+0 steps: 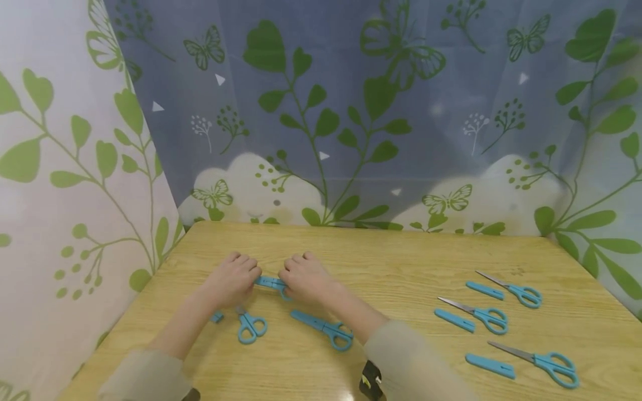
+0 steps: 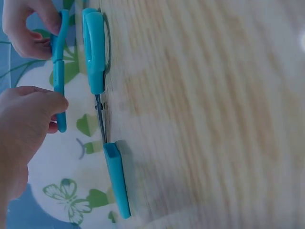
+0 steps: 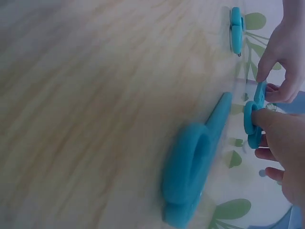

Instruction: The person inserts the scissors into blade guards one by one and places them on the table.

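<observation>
Between both hands, above the table, is a pair of blue-handled scissors (image 3: 250, 121) with its blades inside a blue blade cover (image 1: 268, 281). My left hand (image 1: 233, 278) pinches the cover between thumb and fingers. At the other end, my right hand (image 1: 307, 277) grips the handles, its thumb at a finger loop in the right wrist view. Below the left hand lies another pair of scissors (image 1: 248, 324), and the left wrist view shows its bare blades pointing at a separate cover (image 2: 116, 181). A third pair, sheathed scissors (image 1: 321, 326), rests on the table below the right hand.
On the right of the wooden table (image 1: 401, 267) lie three uncovered scissors, the far pair (image 1: 524, 295), middle pair (image 1: 491, 319) and near pair (image 1: 554, 367), each with a blue cover beside it. A leaf-patterned curtain (image 1: 351, 139) hangs along the table's back edge.
</observation>
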`<act>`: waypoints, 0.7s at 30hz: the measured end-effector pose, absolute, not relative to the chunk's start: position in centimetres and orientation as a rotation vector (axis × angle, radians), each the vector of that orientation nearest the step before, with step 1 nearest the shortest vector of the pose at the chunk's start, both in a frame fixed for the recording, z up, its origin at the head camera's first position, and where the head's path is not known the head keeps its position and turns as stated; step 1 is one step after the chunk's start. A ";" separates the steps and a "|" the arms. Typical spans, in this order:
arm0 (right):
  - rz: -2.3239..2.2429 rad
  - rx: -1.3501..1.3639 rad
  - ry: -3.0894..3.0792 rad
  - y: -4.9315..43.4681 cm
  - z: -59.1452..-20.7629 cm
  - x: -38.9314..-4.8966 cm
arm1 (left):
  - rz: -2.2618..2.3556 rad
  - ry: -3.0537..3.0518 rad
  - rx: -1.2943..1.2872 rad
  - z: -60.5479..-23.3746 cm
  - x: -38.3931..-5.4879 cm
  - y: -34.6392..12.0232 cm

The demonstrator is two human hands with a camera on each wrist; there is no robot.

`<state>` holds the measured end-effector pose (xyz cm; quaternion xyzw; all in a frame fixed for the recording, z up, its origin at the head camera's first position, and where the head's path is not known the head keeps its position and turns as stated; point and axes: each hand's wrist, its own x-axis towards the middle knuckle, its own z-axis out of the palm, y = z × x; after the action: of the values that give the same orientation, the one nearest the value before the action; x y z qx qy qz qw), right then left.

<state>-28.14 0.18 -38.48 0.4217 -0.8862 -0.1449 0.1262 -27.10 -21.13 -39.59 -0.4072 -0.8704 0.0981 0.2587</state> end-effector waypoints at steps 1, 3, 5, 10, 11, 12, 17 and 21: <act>-0.429 1.220 -2.590 0.0 -38.6 -28.2 | 0.283 -2.365 -1.098 -39.7 -27.3 -21.2; -0.439 1.200 -2.618 -0.4 -38.7 -28.4 | 0.318 -2.385 -1.086 -39.8 -27.5 -21.2; -0.458 1.173 -2.644 -0.8 -38.9 -28.7 | 0.342 -2.415 -1.075 -39.9 -27.7 -21.2; -0.490 1.128 -2.739 -1.4 -39.5 -28.9 | 0.418 -2.512 -1.056 -40.4 -28.1 -21.2; -0.491 1.121 -2.760 -1.4 -39.6 -28.9 | 0.432 -2.528 -1.054 -40.5 -28.2 -21.2; -0.491 1.116 -2.778 -1.5 -39.7 -28.9 | 0.446 -2.538 -1.053 -40.6 -28.3 -21.1; -0.498 1.086 -2.810 -1.8 -40.1 -29.1 | 0.458 -2.566 -1.027 -40.8 -28.4 -21.1; -0.509 1.072 -2.811 -1.9 -40.0 -29.2 | 0.466 -2.603 -0.999 -40.6 -28.2 -21.2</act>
<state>-29.17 -1.85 -40.04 0.3509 -0.9204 -0.1665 0.0452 -28.22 -21.18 -40.58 -0.3491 -0.9094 0.1629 0.1569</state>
